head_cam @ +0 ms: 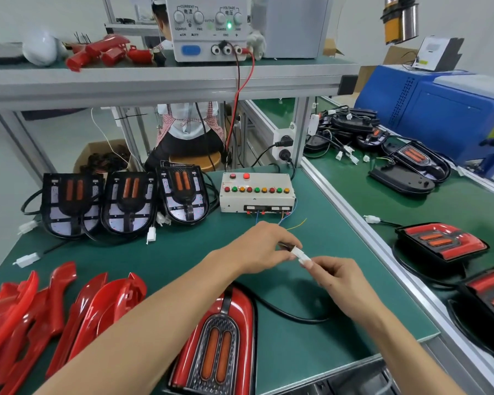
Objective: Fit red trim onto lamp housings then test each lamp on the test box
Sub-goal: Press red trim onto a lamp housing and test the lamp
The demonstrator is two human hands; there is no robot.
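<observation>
Left hand pinching one white connector, right hand pinching mating connector, trimmed lamp at 6 o'clock, test box at 12 o'clock, loose red trims at 8 o'clock

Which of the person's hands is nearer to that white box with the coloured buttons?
Left. The left hand sits just in front of the test box, pinching a white connector. The right hand is further back towards the person.

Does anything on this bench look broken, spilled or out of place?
Nothing stands out. The red trims lie in a loose heap, three untrimmed housings lean in a row, and both hands hold white connectors.
</observation>
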